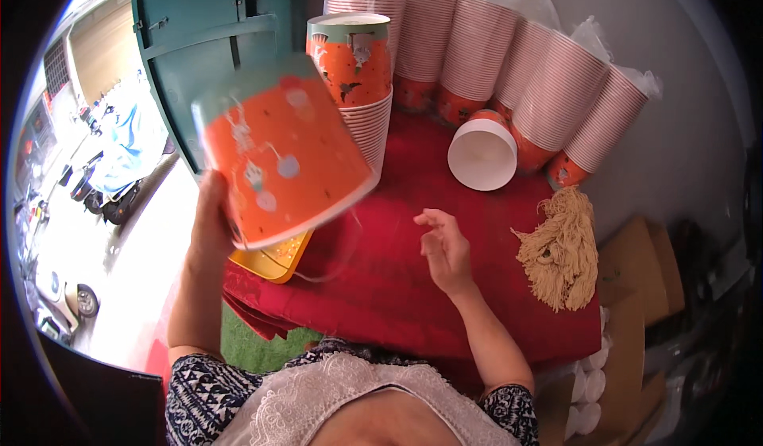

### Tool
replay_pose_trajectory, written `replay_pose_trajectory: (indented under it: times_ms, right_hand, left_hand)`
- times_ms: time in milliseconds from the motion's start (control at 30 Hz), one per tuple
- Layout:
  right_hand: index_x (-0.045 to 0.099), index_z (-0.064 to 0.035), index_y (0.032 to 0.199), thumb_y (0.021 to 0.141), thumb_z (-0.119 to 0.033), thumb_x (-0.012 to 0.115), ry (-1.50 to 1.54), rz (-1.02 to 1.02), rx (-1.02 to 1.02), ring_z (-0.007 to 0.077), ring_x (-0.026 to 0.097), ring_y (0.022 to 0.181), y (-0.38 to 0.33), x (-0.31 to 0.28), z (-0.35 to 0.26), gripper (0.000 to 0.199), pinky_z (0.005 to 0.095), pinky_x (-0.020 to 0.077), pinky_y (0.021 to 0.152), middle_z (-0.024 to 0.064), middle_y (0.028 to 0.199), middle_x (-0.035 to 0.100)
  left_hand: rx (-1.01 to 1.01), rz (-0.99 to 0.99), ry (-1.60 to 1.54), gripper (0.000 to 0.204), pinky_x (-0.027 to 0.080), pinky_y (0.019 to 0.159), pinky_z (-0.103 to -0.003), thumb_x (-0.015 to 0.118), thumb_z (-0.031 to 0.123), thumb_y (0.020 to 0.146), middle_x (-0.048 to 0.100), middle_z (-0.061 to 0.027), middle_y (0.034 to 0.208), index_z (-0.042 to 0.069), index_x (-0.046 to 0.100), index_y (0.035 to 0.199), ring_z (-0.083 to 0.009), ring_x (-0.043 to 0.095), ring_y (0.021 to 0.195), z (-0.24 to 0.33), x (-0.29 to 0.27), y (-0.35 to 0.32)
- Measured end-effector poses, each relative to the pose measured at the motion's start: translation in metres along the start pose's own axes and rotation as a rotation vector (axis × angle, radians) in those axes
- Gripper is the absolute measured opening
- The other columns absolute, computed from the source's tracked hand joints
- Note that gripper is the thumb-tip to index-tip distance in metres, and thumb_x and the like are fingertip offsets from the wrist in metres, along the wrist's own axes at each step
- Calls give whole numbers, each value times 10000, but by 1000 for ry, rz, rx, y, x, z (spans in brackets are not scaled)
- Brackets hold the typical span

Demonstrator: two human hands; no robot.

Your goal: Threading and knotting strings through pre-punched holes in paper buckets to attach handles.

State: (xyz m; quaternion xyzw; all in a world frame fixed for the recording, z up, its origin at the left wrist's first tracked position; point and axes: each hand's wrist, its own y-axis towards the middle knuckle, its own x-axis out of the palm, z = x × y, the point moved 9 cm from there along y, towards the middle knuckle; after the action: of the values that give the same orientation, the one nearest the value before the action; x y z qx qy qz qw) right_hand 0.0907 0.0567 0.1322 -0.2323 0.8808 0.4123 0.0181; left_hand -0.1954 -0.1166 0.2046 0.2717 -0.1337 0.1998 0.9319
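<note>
My left hand (211,211) grips a large orange paper bucket (286,160) with a green base and small printed figures. The bucket is raised and tilted at the left, its white rim pointing down toward the table. A thin pale cord (356,243) curves in the air below that rim. Over the middle of the red cloth, my right hand (447,254) is held up with loosely bent fingers and nothing visible in them. Partly hidden beneath the bucket is a yellow tray (284,263) with small bits in it.
Nested stacks of like buckets (556,84) in clear plastic line the wall. One bucket (482,153) lies on its side; another (350,60) tops a stack at the back left. A bundle of beige cords (560,251) lies at the right. Cardboard boxes (628,311) stand beside the table.
</note>
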Motion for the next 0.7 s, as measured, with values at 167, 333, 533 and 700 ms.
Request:
replay_pose_trajectory:
  times_ms: [167,333,533,700]
  right_hand:
    - [616,5,1026,1012,-206,481,-8,39,326,45,506,542,-15,-21,61,250,191,390,455,55,832,659]
    - [653,11,928,990,-238,486,-112,-23,418,104,566,578,-26,-29,83,306,271,452,508,56,747,673]
    - [653,20,917,980,-232,502,-214,-128,416,201,665,693,-30,-16,88,301,329,516,614,104,744,686]
    - [660,6,916,968,-223,523,-259,-159,452,205,666,688,-31,-15,87,271,334,518,618,99,736,685]
  left_hand:
    - [371,260,514,875,549,844,-357,742,569,755,540,-171,1166,-13,360,1284,-225,606,1026,90,-50,64]
    - [510,304,600,971,510,913,-404,709,665,728,528,-196,1181,-7,327,1314,-261,576,1098,113,-75,132]
    - [470,126,265,803,480,928,-327,717,492,829,541,-146,1219,-20,354,1330,-185,576,1084,86,-87,212]
    - [435,-16,115,710,489,911,-316,711,466,841,580,-102,1177,-2,422,1290,-165,593,1054,62,-48,241]
